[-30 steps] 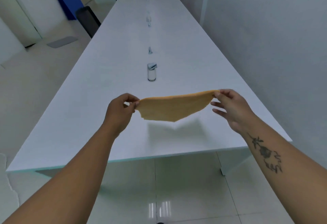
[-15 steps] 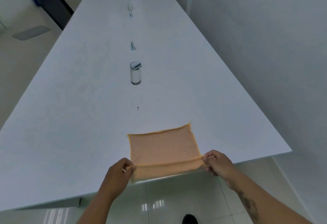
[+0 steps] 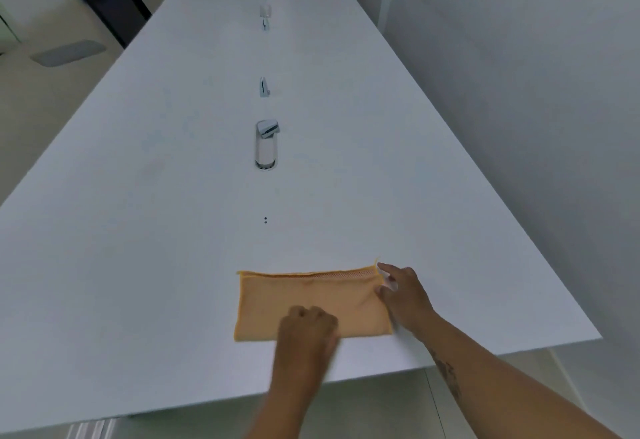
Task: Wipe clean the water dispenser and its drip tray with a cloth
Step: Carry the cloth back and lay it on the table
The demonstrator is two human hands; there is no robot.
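Orange cloth (image 3: pixel 311 300) folded flat on white surface (image 3: pixel 138 230). Left hand (image 3: pixel 308 331) curled loosely, pressing cloth's near edge. Right hand (image 3: pixel 403 295) fingers spread, touching cloth's right edge. Metal fitting (image 3: pixel 266 144) well beyond both hands.

The cloth (image 3: pixel 311 301) under my hands is plain orange with a mesh-patterned far edge. The counter (image 3: pixel 173 196) is white; beyond the cloth stands a silver fitting (image 3: pixel 266 144).

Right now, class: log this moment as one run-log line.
cloth: folded flat on table | left hand: pressing cloth | right hand: at cloth's right edge
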